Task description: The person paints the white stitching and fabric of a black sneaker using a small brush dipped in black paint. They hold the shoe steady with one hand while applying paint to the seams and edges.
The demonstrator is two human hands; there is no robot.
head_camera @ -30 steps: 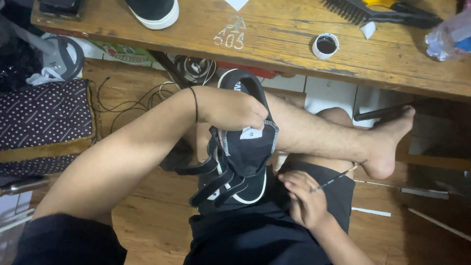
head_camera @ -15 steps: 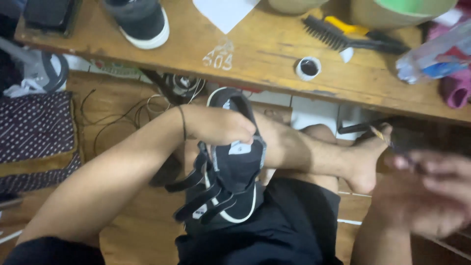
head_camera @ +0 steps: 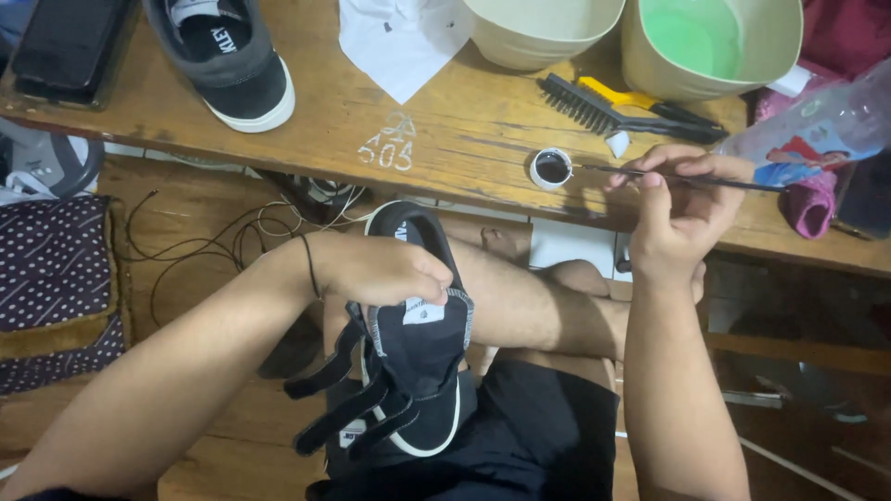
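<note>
Fingers of the left hand [head_camera: 385, 271] are being kept closed around the tongue and collar of a black shoe [head_camera: 418, 348], which is being held over the lap at the centre of the frame, its loose black straps [head_camera: 339, 408] hanging toward the lower left. A thin dark brush [head_camera: 682, 176] is being pinched between the thumb and fingertips of the right hand [head_camera: 676, 218] in the upper right of the frame, its tip being pointed at a small white cap [head_camera: 552, 168] of dark liquid that is sitting on the wooden tabletop [head_camera: 325, 130]. Just beyond the cap, a black-bristled scrubbing brush with a yellow handle [head_camera: 617, 107] is lying on the tabletop. Two pale bowls [head_camera: 715, 46] are standing along the top edge, the right one holding green liquid. A grey shoe with a white sole [head_camera: 227, 60] is resting at the upper left, beside a white cloth [head_camera: 399, 42]. A clear plastic bottle [head_camera: 812, 130] is lying at the right edge.
</note>
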